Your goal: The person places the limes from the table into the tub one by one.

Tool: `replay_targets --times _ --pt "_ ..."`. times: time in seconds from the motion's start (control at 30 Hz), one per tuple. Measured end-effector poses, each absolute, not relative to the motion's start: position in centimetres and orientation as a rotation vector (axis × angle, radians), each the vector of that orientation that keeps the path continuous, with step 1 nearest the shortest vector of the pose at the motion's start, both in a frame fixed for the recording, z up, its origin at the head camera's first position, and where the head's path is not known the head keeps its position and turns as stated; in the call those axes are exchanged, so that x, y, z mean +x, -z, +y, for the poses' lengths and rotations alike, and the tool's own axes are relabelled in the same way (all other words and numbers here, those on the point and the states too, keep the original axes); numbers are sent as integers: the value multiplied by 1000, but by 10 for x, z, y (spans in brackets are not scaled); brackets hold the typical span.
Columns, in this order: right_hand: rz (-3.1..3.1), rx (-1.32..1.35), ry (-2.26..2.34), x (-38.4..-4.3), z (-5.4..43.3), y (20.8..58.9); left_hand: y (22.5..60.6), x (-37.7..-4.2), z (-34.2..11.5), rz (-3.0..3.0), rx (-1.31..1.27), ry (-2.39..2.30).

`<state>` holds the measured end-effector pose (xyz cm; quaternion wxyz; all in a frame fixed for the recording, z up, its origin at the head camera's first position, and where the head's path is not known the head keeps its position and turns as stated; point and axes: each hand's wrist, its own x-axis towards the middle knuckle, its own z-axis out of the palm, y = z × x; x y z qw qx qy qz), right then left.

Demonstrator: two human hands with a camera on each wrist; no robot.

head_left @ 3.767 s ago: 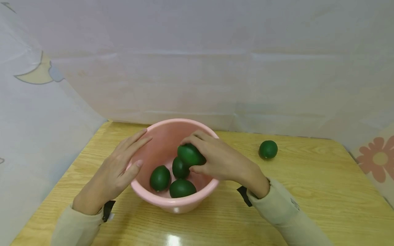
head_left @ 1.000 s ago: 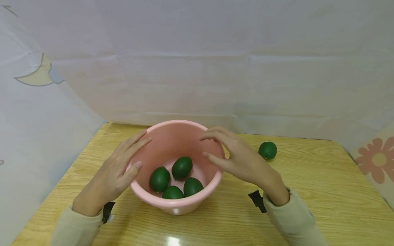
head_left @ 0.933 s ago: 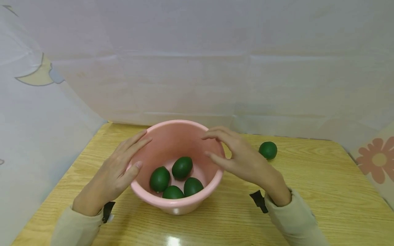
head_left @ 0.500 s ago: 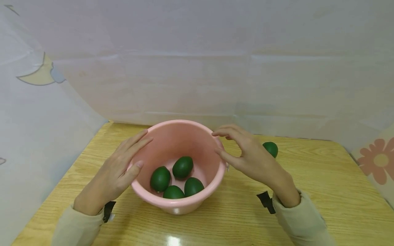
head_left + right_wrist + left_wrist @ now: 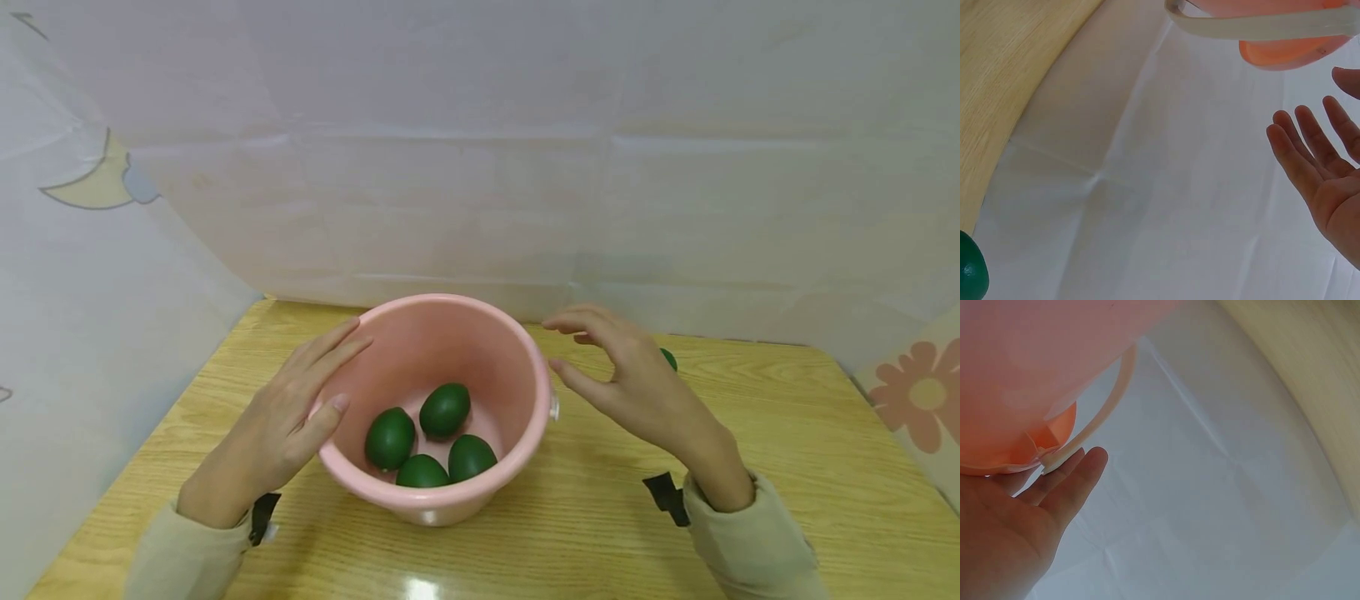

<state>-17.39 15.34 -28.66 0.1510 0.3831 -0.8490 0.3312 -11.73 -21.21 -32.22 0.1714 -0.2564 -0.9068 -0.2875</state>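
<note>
A pink plastic bucket [image 5: 442,496] stands on the table, tilted slightly toward me, with several smooth dark green limes [image 5: 445,410] in its bottom. My left hand [image 5: 281,417] rests on the bucket's left rim, fingers extended and thumb apart. The left wrist view shows its fingers [image 5: 1075,487] under the rim's outer side, beside the pale bail handle [image 5: 1107,406]. To the right of the bucket, my right hand [image 5: 637,383] hovers off the rim with fingers loosely bent and nothing in them. Mostly hidden behind that hand, another lime [image 5: 669,359] lies on the table.
The wooden table [image 5: 585,517] has its back edge against a pale sheet [image 5: 465,183]. A patterned sheet with a moon [image 5: 93,183] rises on the left, and one with a flower [image 5: 926,392] on the right. Black straps [image 5: 666,498] sit at the wrists.
My right hand let go of a lime inside the bucket, then drew back rightward over the rim, now covering most of the lime on the table. My left hand has stayed put.
</note>
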Motion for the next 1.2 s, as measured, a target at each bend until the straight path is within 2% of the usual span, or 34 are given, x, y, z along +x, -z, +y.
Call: replay_targets --times 1.2 --pt "-2641 904 -825 -183 190 320 323 -118 -213 -2585 -723 807"
